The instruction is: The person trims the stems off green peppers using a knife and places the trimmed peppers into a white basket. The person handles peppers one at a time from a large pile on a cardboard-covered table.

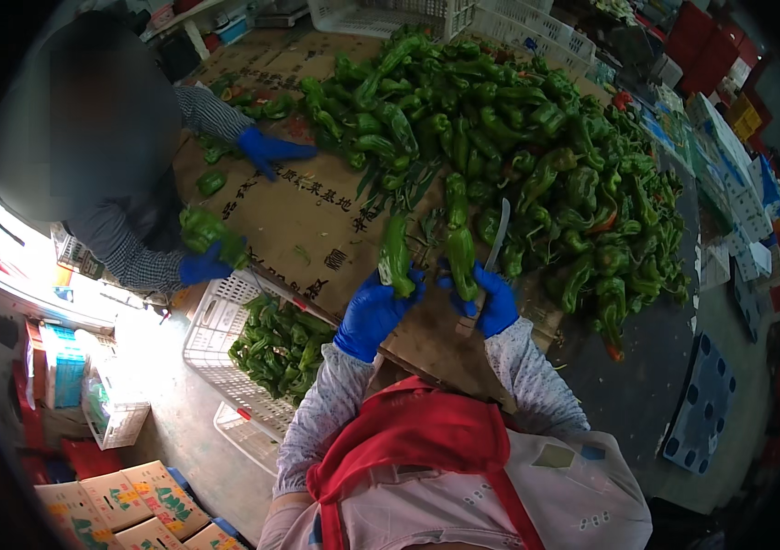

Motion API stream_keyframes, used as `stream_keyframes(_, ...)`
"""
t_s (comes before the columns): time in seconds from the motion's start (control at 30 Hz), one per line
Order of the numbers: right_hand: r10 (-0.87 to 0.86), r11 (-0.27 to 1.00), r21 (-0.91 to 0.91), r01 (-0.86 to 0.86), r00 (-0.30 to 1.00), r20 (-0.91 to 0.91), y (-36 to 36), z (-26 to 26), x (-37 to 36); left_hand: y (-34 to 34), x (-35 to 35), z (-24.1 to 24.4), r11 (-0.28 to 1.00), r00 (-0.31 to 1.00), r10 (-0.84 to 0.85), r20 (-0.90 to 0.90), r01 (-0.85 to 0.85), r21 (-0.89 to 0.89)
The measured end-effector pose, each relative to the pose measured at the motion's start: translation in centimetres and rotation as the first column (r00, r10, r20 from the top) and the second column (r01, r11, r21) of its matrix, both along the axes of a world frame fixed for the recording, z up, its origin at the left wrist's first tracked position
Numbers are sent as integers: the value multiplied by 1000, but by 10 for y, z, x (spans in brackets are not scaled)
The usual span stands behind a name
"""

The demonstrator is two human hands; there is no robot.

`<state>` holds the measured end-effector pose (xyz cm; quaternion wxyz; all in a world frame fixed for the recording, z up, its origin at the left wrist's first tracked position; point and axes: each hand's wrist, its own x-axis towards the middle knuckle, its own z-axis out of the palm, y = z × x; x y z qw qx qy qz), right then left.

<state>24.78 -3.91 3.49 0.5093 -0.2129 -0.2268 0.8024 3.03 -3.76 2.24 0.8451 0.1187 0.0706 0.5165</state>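
Note:
My left hand (379, 309), in a blue glove, holds a long green pepper (396, 256) upright over the cardboard-covered table. In my right hand (486, 299), also blue-gloved, are another long green pepper (460, 258) and a knife with a curved blade (500, 234) pointing away from me. A large heap of green peppers (486, 117) spreads beyond and to the right of both hands. Flat printed cardboard (293, 220) lies under the near peppers.
A co-worker in blue gloves stands at the left, one hand (211, 261) at a bunch of green peppers, the other (273, 148) over the cardboard. A white plastic crate (207, 344) with green peppers stands below the table's left edge. White crates (390, 20) are at the far side.

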Motion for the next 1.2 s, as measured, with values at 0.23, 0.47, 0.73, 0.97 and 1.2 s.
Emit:
stream_keyframes(0.23, 125, 989, -69, -134, 985, -117, -15, -2, -3, -17, -6, 0, 978, 950, 120, -287, -63, 200)
stream_keyframes(0.47, 153, 987, -129, -95, 796, 585, -32, 2, -36, -37, -2, -11, 981, 970, -20, -242, 65, 180)
stream_keyframes(0.73, -275, 940, 339, -37, 505, 818, -24, 5, -12, -43, -15, 1, 998, 995, 8, 102, -2, -60)
stream_keyframes(0.97, -225, 943, 311, -114, 470, 854, -17, 14, -8, -49, -9, 16, 959, 893, 7, 450, 121, -256)
stream_keyframes(1.2, -459, 888, 453, -80, -85, 885, 29, -26, 9, -73, -22, 22, 954, 955, 220, -197, -253, -159)
